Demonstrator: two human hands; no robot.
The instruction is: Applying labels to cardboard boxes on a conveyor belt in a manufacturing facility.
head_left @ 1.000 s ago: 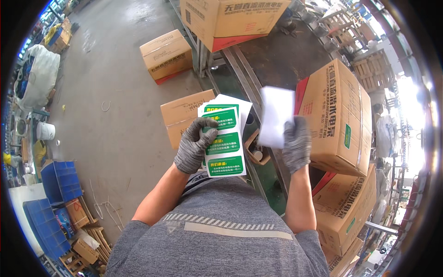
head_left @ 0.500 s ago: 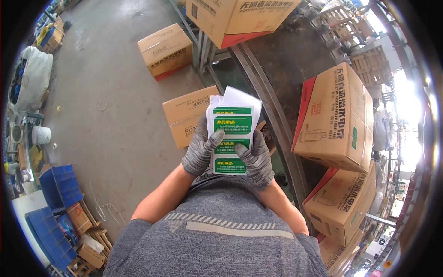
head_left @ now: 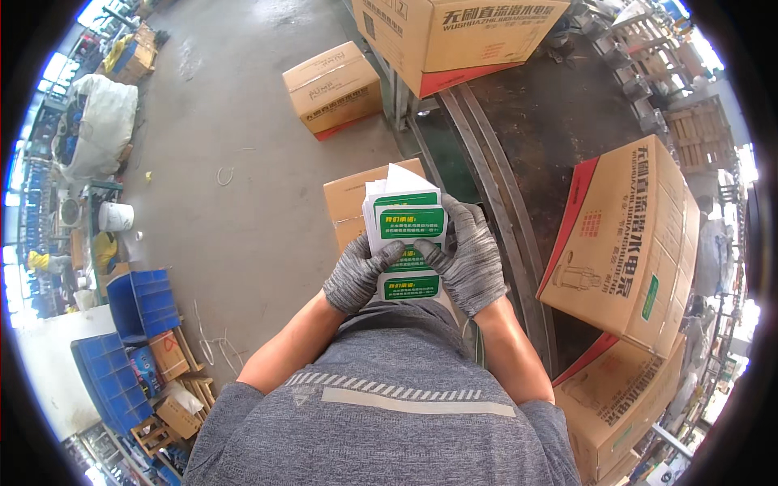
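Just past the grey shirt, a stack of label sheets was held in front of the body, near the middle of the view, with green labels turned up and white paper fanned out at the far end. The stack was gripped from both sides: its left border was pinched by the gloved left hand, its right border by the gloved right hand, and both thumbs were laid over the printed face, nearly tip to tip. The grip of each hand was thus closed on the sheets. A light, even pinch was judged best, so that loose sheets would not be creased or let slip, and the uneven far edges seemed best squared between the palms. Beyond the sheets, a carton was partly covered by them. On the right, movement was judged to be limited by the metal rails and by the tilted-looking large box, whose near corner was best kept away from the right elbow. More room for swinging the arms seemed to be offered on the left, over the grey floor. Farther off, a smaller box and a big box were seen.
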